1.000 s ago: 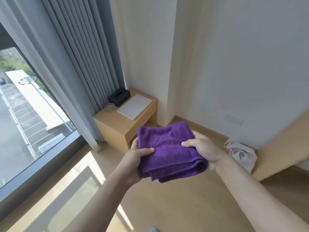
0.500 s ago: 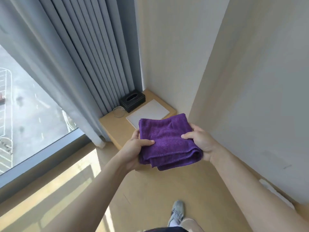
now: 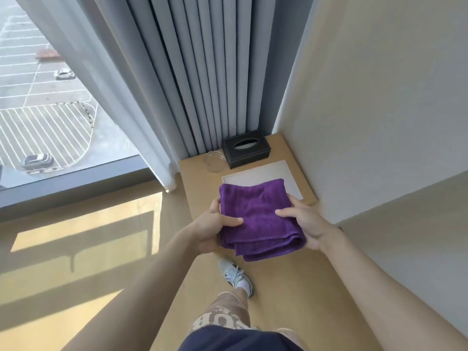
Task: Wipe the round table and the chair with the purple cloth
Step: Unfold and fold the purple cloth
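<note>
Purple cloth (image 3: 257,214) folded, gripped both sides by left hand (image 3: 211,228) and right hand (image 3: 307,225), above wooden side table (image 3: 195,178).

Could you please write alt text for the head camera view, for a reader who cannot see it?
A person's left hand and right hand hold a folded purple cloth by its sides. Below it a low wooden side table in the corner carries a black tissue box and a white tray, beside grey curtains and a window.
</note>
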A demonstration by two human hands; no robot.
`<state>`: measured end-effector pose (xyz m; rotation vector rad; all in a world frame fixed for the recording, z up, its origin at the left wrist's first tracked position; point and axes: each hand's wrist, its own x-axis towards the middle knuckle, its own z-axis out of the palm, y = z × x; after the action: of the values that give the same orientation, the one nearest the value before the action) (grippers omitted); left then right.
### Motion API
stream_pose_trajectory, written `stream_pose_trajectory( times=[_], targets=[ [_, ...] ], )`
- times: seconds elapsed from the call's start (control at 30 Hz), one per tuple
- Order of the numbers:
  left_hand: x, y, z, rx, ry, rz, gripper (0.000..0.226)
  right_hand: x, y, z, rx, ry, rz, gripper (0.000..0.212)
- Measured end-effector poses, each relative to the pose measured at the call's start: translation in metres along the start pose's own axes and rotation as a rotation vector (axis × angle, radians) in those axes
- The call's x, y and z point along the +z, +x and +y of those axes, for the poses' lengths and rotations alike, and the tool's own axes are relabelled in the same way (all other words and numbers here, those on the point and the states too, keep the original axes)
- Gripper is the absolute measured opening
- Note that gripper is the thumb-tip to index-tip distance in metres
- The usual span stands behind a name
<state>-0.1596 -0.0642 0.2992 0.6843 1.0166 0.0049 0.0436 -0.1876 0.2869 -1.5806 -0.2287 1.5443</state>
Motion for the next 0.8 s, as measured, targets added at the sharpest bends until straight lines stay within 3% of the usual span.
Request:
stream_pose_trajectory(
  times=[0.33,0.53,0.7,0.8],
  targets=[
    [0.002,0.135,0.029,-0.160,0.106,0.069,0.083,-0.060,0.139,-0.034,0.169,-0.094,0.038,0.069],
    [-0.001,0.219,0.013,-0.079,0.079,0.199,0.077,-0.089,0.235,-0.019,0.196,-0.154,0.023,0.073],
    [-0.019,0.282,0.003,0.006,0.117,0.342,0.077,-0.093,0.308,-0.007,0.157,-0.210,-0.003,0.068],
    [-0.027,0.320,-0.018,-0.033,0.122,0.438,0.081,-0.098,0.345,0.018,0.173,-0.341,-0.028,0.059]
  ],
)
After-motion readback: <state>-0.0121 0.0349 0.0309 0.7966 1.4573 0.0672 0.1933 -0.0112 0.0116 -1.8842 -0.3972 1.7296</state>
